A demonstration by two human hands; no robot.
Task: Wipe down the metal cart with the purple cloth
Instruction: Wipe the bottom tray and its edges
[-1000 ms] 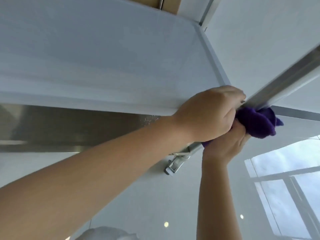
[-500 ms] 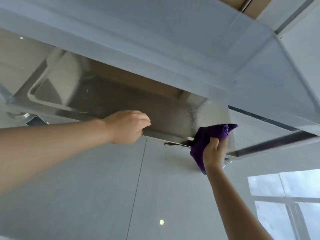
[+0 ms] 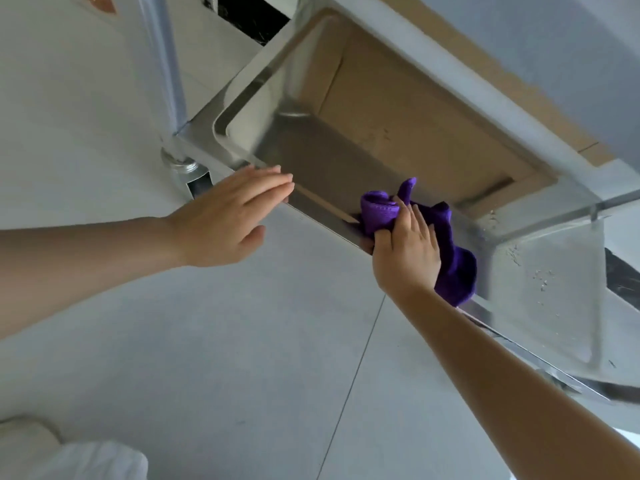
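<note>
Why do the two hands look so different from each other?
The right hand is closed around the purple cloth; the left hand holds nothing. The right hand's fingers curl over the cloth, while the left hand's fingers lie straight and flat. Both are bare and rest at the near rim of the metal cart's lower shelf.

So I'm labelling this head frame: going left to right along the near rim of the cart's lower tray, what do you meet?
Caster wheel → left hand, open on the rim → purple cloth → right hand gripping it → wet tray corner.
</note>
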